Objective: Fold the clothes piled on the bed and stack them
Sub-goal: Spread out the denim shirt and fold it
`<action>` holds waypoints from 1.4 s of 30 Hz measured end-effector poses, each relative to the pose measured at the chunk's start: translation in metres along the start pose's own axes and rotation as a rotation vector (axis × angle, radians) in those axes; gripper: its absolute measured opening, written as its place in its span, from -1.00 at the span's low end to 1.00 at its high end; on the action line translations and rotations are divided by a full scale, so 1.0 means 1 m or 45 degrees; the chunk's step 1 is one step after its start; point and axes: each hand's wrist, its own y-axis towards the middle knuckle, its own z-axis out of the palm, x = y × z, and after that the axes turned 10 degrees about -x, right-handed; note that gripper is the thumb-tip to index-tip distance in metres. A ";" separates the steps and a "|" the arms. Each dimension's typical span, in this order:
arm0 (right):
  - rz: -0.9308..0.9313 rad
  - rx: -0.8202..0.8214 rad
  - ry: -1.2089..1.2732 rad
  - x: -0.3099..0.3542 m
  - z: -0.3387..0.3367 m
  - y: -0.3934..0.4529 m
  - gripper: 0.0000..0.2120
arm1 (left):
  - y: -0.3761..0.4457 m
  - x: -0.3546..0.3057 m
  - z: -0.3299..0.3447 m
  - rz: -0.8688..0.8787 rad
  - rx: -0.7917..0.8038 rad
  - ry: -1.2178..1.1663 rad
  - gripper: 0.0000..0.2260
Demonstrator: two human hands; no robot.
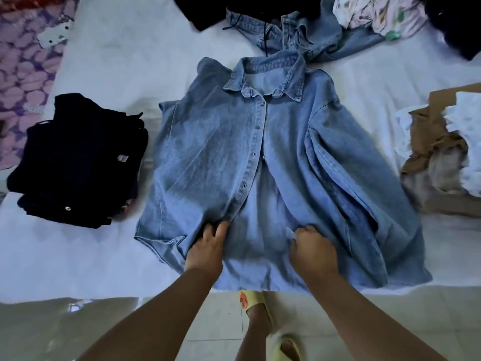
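One light-blue denim shirt (260, 165) lies spread flat on the white bed (109, 61), collar away from the person. Two hands are on it: the left hand (208, 246) and the right hand (312, 248). One stack of folded dark clothes (78, 160) sits to its left. At the far edge there is one crumpled denim garment (299, 32), one pale floral garment (374, 16) and two black garments (205, 9) (455, 24). One brown garment (437, 157) and one white lacy piece (466, 121) lie at the right. Two yellow slippers (255, 303) (286, 347) show on the floor.
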 end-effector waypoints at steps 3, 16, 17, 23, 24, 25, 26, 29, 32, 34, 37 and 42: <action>0.183 -0.124 0.322 -0.004 -0.020 -0.001 -0.72 | -0.004 0.007 -0.006 -0.103 0.043 0.151 -0.48; 0.153 -0.143 1.022 0.020 -0.081 -0.057 -0.64 | -0.050 -0.004 -0.044 -0.129 -0.142 -0.365 -0.81; 0.134 -0.129 1.008 0.023 -0.084 -0.065 -0.62 | -0.059 -0.008 -0.051 -0.131 -0.202 -0.474 -0.83; -0.148 0.002 0.706 0.038 -0.080 -0.099 -0.70 | -0.089 -0.015 -0.097 -0.168 -0.537 -0.886 -0.86; -0.225 0.054 0.659 0.043 -0.076 -0.102 -0.76 | -0.092 -0.016 -0.100 -0.106 -0.557 -0.890 -0.84; -0.310 0.118 0.603 0.047 -0.073 -0.105 -0.80 | -0.093 -0.017 -0.100 -0.035 -0.544 -0.906 -0.85; -0.388 0.192 0.524 0.052 -0.069 -0.108 -0.80 | -0.094 -0.018 -0.098 0.032 -0.488 -0.921 -0.84; -0.420 0.350 0.362 0.056 -0.064 -0.110 -0.74 | -0.090 -0.017 -0.083 0.194 -0.265 -0.796 -0.69; -0.375 0.359 0.309 0.047 -0.062 -0.096 -0.71 | -0.084 -0.014 -0.072 0.260 -0.204 -0.582 -0.69; -0.322 0.329 0.271 0.041 -0.063 -0.076 -0.76 | -0.073 -0.013 -0.070 0.234 -0.239 -0.532 -0.72; -0.291 0.274 0.214 0.038 -0.067 -0.041 -0.77 | -0.050 -0.013 -0.074 0.233 -0.305 -0.516 -0.80; -0.184 0.161 0.202 0.044 -0.079 0.032 -0.80 | 0.011 -0.020 -0.081 0.346 -0.421 -0.618 -0.76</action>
